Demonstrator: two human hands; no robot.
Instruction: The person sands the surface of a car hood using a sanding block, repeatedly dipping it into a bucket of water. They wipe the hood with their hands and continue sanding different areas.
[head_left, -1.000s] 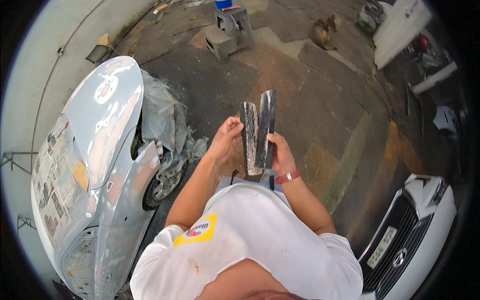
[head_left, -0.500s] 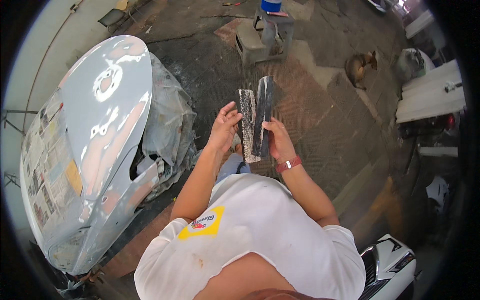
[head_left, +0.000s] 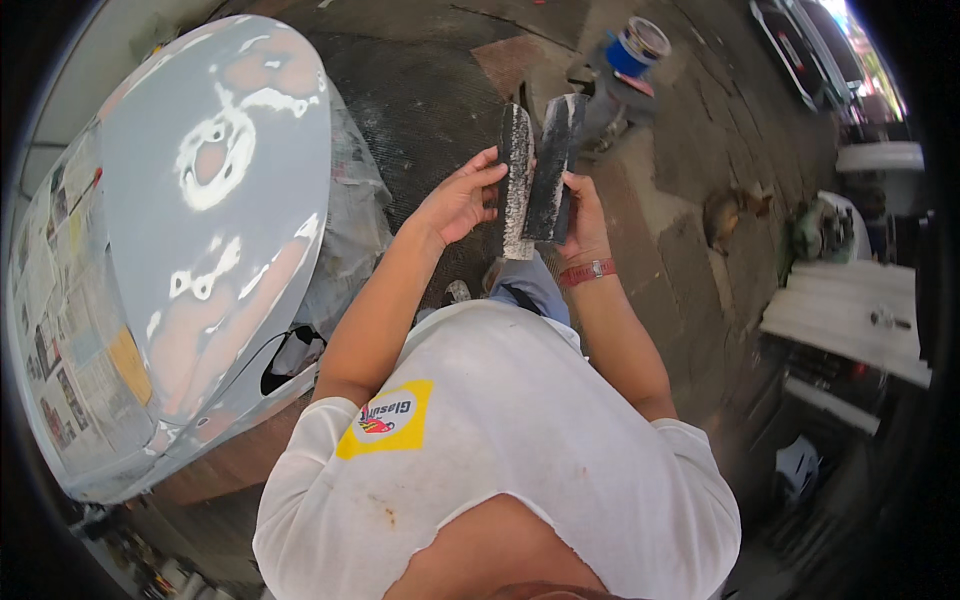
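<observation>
In front of your white shirt [head_left: 510, 430] with its square, yellow, lettered label [head_left: 386, 421], your left hand [head_left: 457, 203] pinches a speckled black-and-white strip [head_left: 516, 190] – your right hand [head_left: 588, 222] grips a flat black strip [head_left: 552, 170].

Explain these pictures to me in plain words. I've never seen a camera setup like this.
There is no robot here, just a person working bare-handed. The pictures come from the left one of two fisheye cameras worn on the head, looking down, so straight edges bend and the white shirt fills the bottom. The right hand grips a dark strip. The left hand touches the outer edge of a rough, whitish-faced strip; whether it bears any weight, I can't tell. Both strips are up in the air above the floor, where a stool carries a blue can. On the left stands a car, partly covered with newspaper.
</observation>
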